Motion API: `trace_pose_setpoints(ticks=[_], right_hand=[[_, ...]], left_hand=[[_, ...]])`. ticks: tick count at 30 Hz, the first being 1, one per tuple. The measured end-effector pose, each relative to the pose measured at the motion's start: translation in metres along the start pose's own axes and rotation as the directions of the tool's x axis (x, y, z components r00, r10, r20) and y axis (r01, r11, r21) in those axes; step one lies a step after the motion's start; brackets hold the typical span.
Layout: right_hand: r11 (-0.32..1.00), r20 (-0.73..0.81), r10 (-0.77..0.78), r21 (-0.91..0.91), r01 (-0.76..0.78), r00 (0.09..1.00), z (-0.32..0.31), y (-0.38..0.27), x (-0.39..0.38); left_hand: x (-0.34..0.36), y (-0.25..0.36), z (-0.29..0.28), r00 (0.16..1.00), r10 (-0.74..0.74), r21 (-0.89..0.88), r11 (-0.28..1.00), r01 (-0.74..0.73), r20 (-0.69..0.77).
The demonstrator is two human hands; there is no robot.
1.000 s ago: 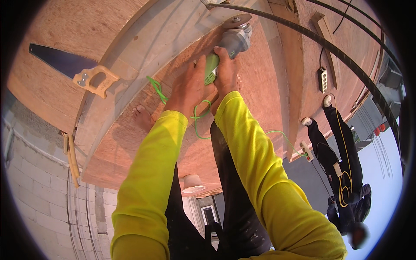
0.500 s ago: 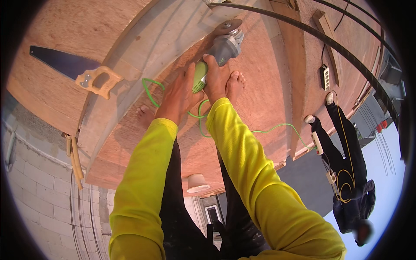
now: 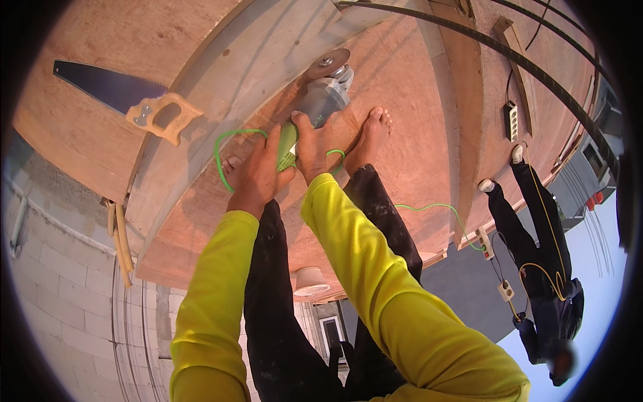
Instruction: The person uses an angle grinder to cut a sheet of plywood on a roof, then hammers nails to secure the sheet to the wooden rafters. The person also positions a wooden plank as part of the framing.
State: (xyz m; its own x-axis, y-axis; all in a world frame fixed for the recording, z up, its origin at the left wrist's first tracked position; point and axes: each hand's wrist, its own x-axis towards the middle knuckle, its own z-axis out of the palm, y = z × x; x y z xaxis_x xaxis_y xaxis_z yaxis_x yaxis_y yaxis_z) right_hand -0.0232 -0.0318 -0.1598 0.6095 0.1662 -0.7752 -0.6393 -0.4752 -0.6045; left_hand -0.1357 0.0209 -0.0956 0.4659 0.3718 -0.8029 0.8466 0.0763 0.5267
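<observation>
I hold an angle grinder [image 3: 287,144] with a green body, a grey head [image 3: 323,100] and a thin round disc [image 3: 328,63] at its far end. My left hand [image 3: 256,167] grips the rear of the body from the left. Around its right side my right hand [image 3: 315,144] is wrapped, thumb on top near the grey head. The disc sits close to the long pale board [image 3: 221,87]; whether it touches is unclear. A bright green cord [image 3: 218,157] loops beside my left hand and runs off to the right.
A handsaw [image 3: 164,115] with a wooden handle lies at the left. My bare right foot [image 3: 372,137] stands on the reddish plywood [image 3: 408,127]. Thick dark bars [image 3: 482,43] cross the upper right. Beyond are a power strip [image 3: 511,122], a bucket [image 3: 310,281] and a person [image 3: 546,268] holding a yellow cord.
Both hands have shifted the grinder left and slightly nearer to me. My right leg shows more. The other person's hands and the hanging cord with sockets have moved.
</observation>
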Motion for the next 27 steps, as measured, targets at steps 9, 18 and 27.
trace_pose_setpoints(ticks=[9, 18, 27], right_hand=[[0.995, 0.025, -0.03, -0.091, 0.032, 0.999, -0.016, -0.046, 0.027], [0.994, 0.017, -0.107, 0.037, 0.106, 0.994, -0.014, -0.042, 0.04], [0.963, -0.096, 0.004, -0.266, -0.029, 0.995, -0.05, -0.103, 0.062]], left_hand=[[0.027, 0.037, 0.009, 0.99, 0.108, 0.048, 0.993, -0.104, -0.088], [0.038, 0.038, 0.003, 0.975, 0.194, 0.072, 0.98, -0.188, -0.106], [0.066, 0.105, 0.01, 0.982, 0.188, 0.086, 0.978, -0.189, 0.017]])
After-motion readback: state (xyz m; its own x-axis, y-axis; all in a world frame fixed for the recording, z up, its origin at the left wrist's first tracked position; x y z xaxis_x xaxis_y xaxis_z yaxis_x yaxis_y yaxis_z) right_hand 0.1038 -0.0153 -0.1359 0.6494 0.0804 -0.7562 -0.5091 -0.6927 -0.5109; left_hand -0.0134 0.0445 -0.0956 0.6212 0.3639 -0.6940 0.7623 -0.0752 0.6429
